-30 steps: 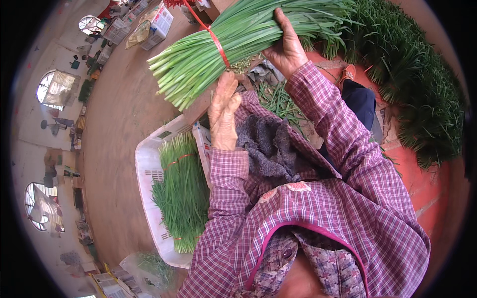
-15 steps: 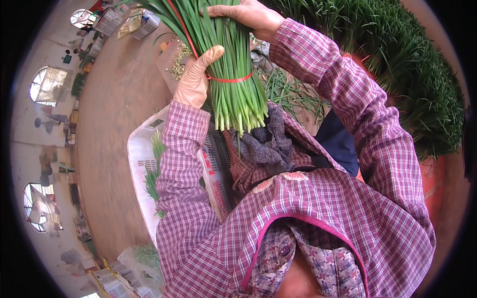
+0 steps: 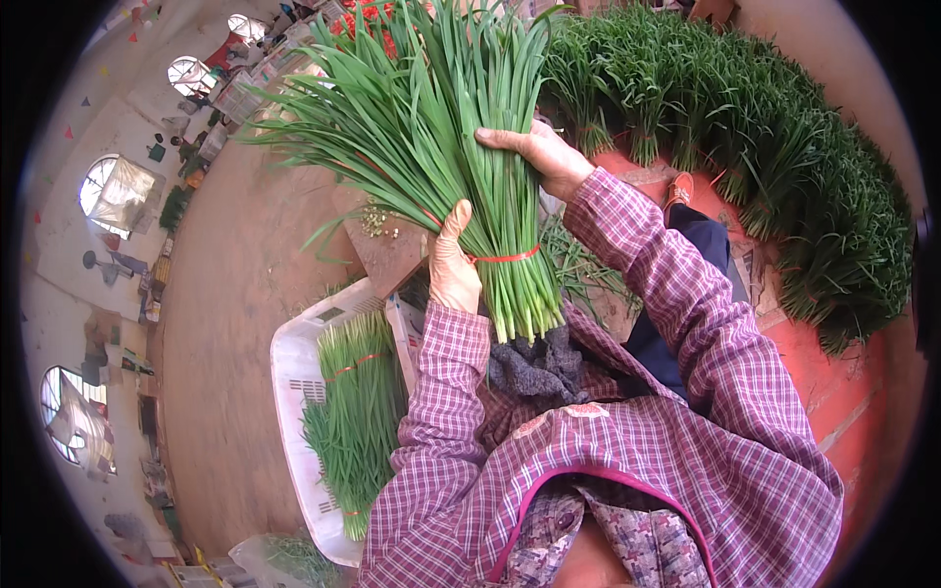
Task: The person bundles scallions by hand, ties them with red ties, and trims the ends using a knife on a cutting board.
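In both my hands is a thick bunch of garlic chives (image 3: 495, 201), its pale cut ends toward my body and its leaves fanned out away from me. A red band (image 3: 510, 257) circles the stems near the cut ends. My left hand (image 3: 453, 269), in a pale glove, is closed on the bunch's left side next to the band, thumb up along the leaves. My right hand (image 3: 551, 160) grips the right side farther up the leaves, its thumb across the top. Below the cut ends a dark grey knitted cloth (image 3: 539, 367) bunches up at my front.
On my left stands a white plastic basket (image 3: 288, 387) holding banded chives (image 3: 355, 421). A board (image 3: 380, 257) with small pale scraps and loose green leaves (image 3: 586, 269) lie beyond my lap. Many upright chive bunches (image 3: 774, 167) line the right side. A clear plastic bag (image 3: 279, 561) sits lower left.
The bunch and both hands now sit lower and farther right in the view. More of its leaves and of the basket's chives show. Both hands keep hold, the right one still up the leaves.
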`<state>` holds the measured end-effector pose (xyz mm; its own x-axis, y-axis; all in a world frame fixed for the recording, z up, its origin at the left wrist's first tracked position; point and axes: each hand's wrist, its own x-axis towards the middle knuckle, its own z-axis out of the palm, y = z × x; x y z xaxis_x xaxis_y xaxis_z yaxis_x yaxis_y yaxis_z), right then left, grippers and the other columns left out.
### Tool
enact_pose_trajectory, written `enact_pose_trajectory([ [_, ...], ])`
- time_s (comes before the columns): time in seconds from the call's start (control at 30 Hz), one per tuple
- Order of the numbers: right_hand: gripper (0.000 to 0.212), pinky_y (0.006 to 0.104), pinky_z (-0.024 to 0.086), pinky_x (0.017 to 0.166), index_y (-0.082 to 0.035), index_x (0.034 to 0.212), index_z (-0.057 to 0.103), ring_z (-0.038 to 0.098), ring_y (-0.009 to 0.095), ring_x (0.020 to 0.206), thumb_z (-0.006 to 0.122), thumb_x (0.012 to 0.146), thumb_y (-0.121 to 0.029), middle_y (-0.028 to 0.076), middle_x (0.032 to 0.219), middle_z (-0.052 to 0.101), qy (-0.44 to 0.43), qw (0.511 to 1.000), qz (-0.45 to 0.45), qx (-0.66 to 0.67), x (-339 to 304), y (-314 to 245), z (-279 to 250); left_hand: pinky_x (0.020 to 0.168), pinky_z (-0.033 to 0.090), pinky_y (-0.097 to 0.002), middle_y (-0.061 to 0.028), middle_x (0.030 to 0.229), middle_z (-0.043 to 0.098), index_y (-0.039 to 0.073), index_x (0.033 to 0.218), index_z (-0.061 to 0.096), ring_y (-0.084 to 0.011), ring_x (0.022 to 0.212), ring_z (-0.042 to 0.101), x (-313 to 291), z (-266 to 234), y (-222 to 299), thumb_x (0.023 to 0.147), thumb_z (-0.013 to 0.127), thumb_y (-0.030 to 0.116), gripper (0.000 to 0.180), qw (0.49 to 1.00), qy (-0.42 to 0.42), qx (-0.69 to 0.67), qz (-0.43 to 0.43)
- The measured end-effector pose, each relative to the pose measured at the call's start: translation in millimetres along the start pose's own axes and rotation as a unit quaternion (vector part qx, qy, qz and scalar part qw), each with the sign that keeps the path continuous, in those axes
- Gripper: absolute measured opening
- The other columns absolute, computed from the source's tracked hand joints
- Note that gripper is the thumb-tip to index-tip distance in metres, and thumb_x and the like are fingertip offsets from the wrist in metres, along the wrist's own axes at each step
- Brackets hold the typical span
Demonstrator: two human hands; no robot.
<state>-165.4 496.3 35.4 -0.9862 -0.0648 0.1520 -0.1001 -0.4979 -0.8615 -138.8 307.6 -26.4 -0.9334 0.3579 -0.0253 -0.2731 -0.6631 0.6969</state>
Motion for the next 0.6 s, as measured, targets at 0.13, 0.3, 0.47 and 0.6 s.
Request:
enact_pose_trajectory([
  [0.13,0.055,0.0347,0.054,0.094,-0.001,0.132,0.058,0.067,0.02,0.104,0.08,0.085,-0.02,0.01,0.119,0.068,0.013,0.999,0.002,0.029,-7.7,5.4,-13.6,0.099,0.055,-0.0454,-0.0096,0.127,0.067,0.005,0.135,0.056,-0.0272,0.112,0.067,-4.3,7.8,-6.5,0.088,0.077,0.032,0.059,1.0,-0.005,0.026,-0.013],
  [0.3,0.054,0.0344,0.051,0.098,-0.001,0.135,0.055,0.064,0.019,0.11,0.075,0.089,-0.021,0.008,0.125,0.065,0.01,0.998,-0.021,0.05,-27.9,11.2,-21.5,0.096,0.058,-0.0424,-0.0089,0.129,0.065,0.005,0.138,0.054,-0.0242,0.112,0.067,-1.9,-8.4,-17.5,0.087,0.079,0.032,0.063,0.999,-0.025,0.046,-0.005],
  [0.47,0.049,0.0331,0.054,0.094,-0.003,0.135,0.056,0.066,0.016,0.105,0.073,0.093,-0.022,0.005,0.121,0.067,0.012,0.997,-0.035,0.073,-43.3,12.3,-28.2,0.1,0.055,-0.0421,-0.008,0.132,0.063,0.004,0.14,0.052,-0.0245,0.117,0.064,4.4,-18.9,-31.2,0.086,0.08,0.033,0.067,0.998,-0.039,0.049,-0.011],
  [0.6,0.054,0.0351,0.051,0.098,-0.001,0.138,0.053,0.062,0.018,0.112,0.072,0.094,-0.026,0.008,0.127,0.063,0.02,0.998,-0.02,0.063,-49.9,8.2,-33.7,0.101,0.054,-0.0417,-0.0078,0.134,0.062,0.005,0.142,0.05,-0.0239,0.119,0.063,14.6,-23.8,-36.6,0.086,0.08,0.033,0.069,0.997,-0.059,0.038,-0.045],
])
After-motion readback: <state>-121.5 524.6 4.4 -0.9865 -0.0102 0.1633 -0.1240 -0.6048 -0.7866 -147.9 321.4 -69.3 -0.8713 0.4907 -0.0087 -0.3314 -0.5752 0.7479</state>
